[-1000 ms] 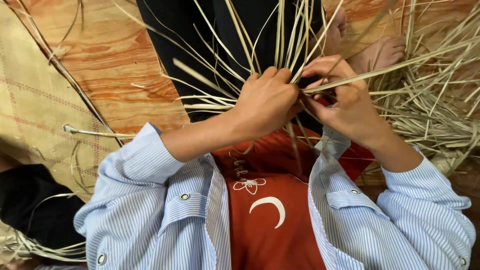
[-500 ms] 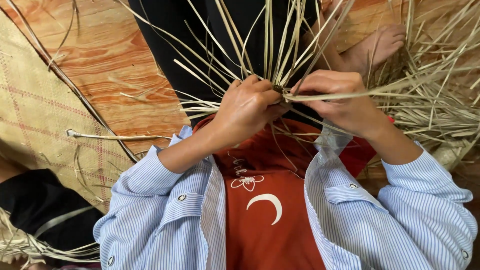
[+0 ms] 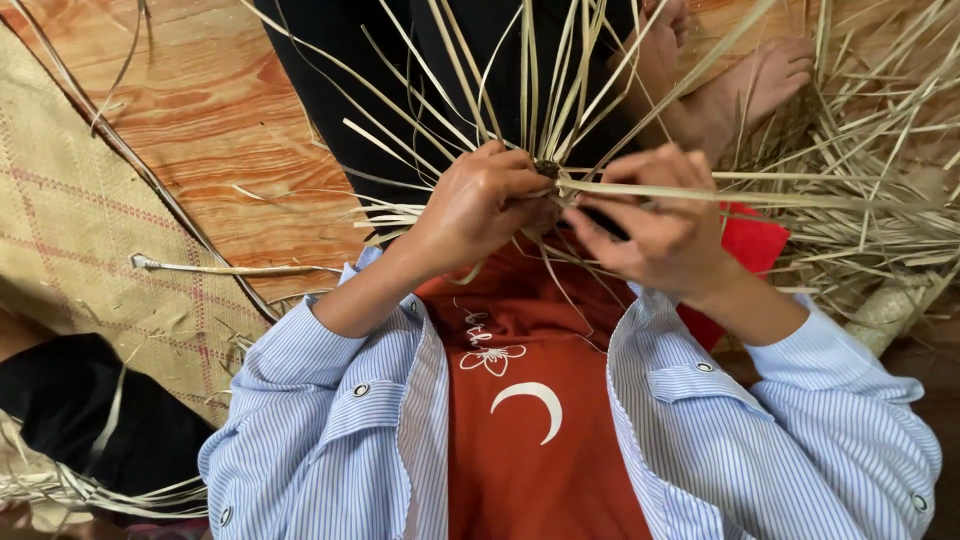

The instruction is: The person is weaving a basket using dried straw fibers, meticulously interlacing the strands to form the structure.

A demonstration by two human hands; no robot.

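A fan of pale dry straw strips spreads up and outward from a small knot held in front of my chest. My left hand is closed around the strips just left of the knot. My right hand pinches a long flat strip that runs off to the right. Both hands touch at the knot. I wear a blue striped shirt over a red top, and black trousers show behind the strips.
A heap of loose straw lies at the right, by a bare foot. A woven mat covers the left part of the wooden floor. A black cloth lies at the lower left.
Both hands have risen slightly with the bundle and stayed closed on it. The long strip in my right hand now stretches out flat to the right.
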